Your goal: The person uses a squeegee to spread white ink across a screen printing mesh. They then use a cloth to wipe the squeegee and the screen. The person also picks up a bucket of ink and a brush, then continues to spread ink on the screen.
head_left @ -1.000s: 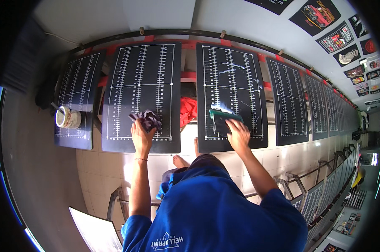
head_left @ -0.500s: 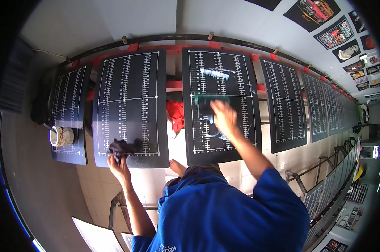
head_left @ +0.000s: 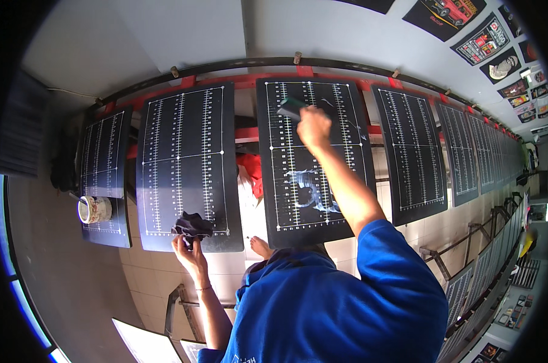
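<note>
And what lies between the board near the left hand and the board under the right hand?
The head view shows a red bar, a red cloth, pale floor and a bare foot there.

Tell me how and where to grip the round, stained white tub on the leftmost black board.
Probably grip the tub by its curved outer wall, from its right: that side looks unobstructed, whereas a thin stick juts past the rim at upper left. The left hand is nearest but holds a dark crumpled cloth.

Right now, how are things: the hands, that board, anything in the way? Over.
Left fingers holding dark crumpled cloth; right fingers gripping green-edged tool toward black board's far end. Whitish streaks nearer. Right forearm crosses board, partly hiding it.
</note>
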A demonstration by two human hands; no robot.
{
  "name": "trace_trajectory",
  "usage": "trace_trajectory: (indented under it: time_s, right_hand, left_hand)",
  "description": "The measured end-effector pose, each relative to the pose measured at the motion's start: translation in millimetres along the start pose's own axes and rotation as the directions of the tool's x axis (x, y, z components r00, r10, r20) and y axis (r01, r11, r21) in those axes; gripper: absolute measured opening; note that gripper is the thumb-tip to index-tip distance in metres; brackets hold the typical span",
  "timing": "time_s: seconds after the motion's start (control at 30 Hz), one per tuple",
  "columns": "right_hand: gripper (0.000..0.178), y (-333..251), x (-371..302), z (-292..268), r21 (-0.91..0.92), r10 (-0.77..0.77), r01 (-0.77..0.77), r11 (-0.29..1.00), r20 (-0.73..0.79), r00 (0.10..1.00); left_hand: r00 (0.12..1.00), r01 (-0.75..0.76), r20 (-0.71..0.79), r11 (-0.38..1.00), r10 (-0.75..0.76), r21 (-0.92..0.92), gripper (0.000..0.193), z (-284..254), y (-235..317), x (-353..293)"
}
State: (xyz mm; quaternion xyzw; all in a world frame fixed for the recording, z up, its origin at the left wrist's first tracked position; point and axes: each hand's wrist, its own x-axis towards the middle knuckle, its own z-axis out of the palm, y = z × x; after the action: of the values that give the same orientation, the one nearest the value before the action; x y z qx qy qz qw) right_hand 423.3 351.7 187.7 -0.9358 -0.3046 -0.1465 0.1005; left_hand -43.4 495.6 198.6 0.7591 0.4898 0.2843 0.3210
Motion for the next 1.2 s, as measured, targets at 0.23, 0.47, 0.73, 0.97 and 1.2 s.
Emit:
trace_trajectory:
  time_s: [0.23,0.47,0.73,0.97,1.2]
  right_hand:
    - [0.062,-0.9,-170.2,-72.9,0.188,-0.254,0.216,0.958,0.210,0.944]
    - [0.063,75.6,-249.3,-120.8,0.090,-0.019,-0.001,0.996,0.213,0.977]
    - [0.057,-14.1,-186.6,-86.0,0.214,-0.253,0.213,0.953,0.183,0.950]
    - [0.037,0.4,13.8,6.1,0.106,-0.162,0.158,0.982,0.032,0.986]
    - [0.055,-21.1,-121.1,-46.2,0.170,-0.248,0.218,0.961,0.185,0.951]
  left_hand:
    - [0.999,-0.039,-0.026,0.988,0.044,0.149,0.040,14.0,-18.8,15.1]
    - [0.991,-0.134,0.036,0.905,0.131,0.403,0.068,9.1,21.2,7.9]
    - [0.748,-0.430,0.352,0.815,0.562,-0.389,0.042,-23.6,190.5,1.7]
    - [0.241,-0.457,0.023,0.134,0.970,-0.879,0.029,-29.5,361.6,-29.8]
    - [0.340,-0.067,-0.032,-0.009,0.940,-0.998,0.034,-29.3,407.4,-43.8]
